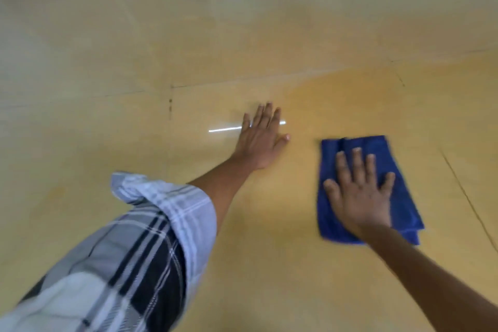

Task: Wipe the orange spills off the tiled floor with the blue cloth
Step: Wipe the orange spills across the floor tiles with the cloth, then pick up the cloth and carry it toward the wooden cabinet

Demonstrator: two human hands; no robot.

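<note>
On tiled floor (242, 264), right hand (359, 197) presses blue cloth (404, 210) flat.

Two hands (258, 137), one blue cloth (404, 197)

Left hand (260, 137) flat, fingers straight, arm outstretched; right hand (358, 191) flat, fingers spread, pressing down.

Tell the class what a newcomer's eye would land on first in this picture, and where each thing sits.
The blue cloth stands out first, lying right of centre on the floor with the right hand pressed flat on it. Next comes the left hand, spread on the bare tile at centre, beside the cloth but apart from it. A plaid sleeve fills the lower left, and an orange spill tints the tiles beyond the cloth.
</note>
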